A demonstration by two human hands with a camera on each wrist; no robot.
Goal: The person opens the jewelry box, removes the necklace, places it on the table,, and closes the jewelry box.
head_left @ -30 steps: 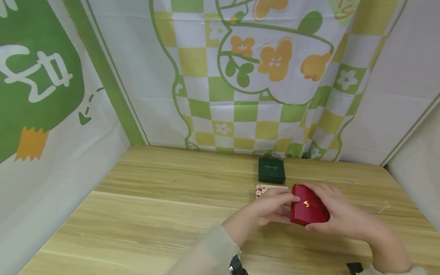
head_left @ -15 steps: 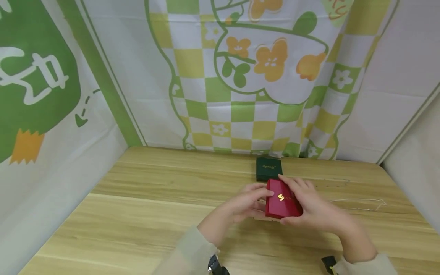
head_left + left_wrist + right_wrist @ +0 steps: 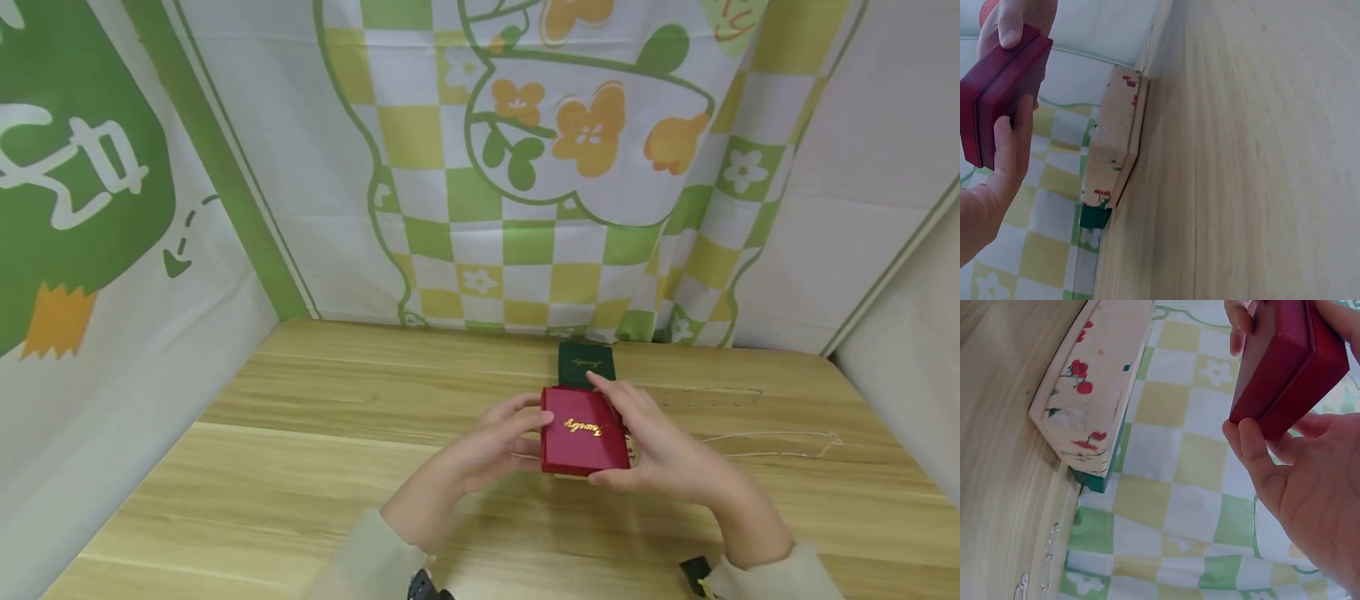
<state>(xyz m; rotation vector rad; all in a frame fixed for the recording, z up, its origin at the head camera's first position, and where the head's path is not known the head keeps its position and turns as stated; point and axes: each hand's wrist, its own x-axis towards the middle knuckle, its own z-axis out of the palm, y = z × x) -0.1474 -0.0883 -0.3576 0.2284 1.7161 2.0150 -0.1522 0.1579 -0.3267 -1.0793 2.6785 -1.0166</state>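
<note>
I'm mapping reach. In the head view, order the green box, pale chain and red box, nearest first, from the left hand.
1. Red box, gripped by the left hand.
2. Green box, behind the red box.
3. Pale chain, right, beyond the right hand.

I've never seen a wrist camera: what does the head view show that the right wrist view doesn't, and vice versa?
Only the head view shows the gold lettering on the red box and green box, plus the sleeves.

Only the right wrist view shows the seam along the red box's side and a broad cherry-printed face of the cream box.

Both show the left hand and right hand holding the red box, chain-like pieces and the checked cloth.
</note>
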